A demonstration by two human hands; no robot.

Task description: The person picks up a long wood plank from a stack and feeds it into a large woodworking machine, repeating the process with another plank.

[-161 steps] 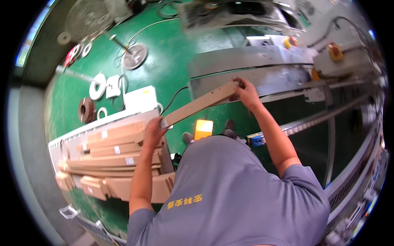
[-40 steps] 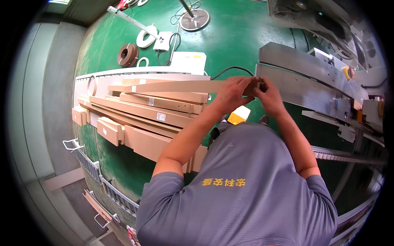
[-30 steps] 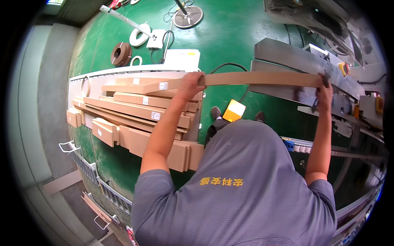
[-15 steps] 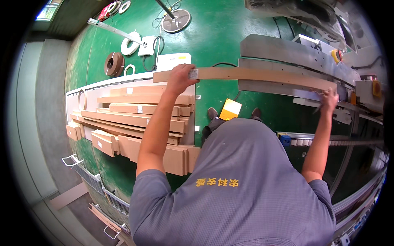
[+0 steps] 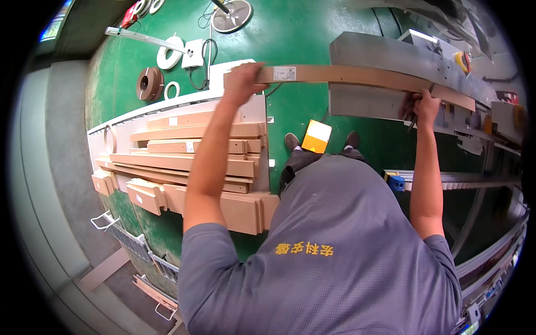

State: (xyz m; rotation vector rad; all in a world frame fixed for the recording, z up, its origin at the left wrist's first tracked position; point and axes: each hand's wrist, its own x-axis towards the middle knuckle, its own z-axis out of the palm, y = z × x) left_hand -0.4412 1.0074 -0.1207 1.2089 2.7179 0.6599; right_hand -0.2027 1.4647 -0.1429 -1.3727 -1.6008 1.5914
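Observation:
A long, narrow tan board [image 5: 335, 74] with a white label near its left end lies crosswise in front of me. My left hand [image 5: 244, 84] is closed around its left end. At the near edge of the board's right part is my right hand [image 5: 427, 106], its fingers bent around a thin dark tool [image 5: 412, 121] that sticks out below them; its exact kind I cannot make out. Behind the board's right half is a grey metal machine table [image 5: 363, 53], partly covered by the board.
On my left, a low white platform [image 5: 212, 107] carries several stacked tan boards [image 5: 195, 132]. A yellow foot pedal box [image 5: 317, 137] sits between my shoes. Brown edging rolls [image 5: 149, 84] and a round stand base [image 5: 231, 15] are farther off. A roller rail [image 5: 435, 180] runs at right.
The board has moved farther from me and slightly right, and its label shows more fully. My right hand has shifted left, away from the board's right end.

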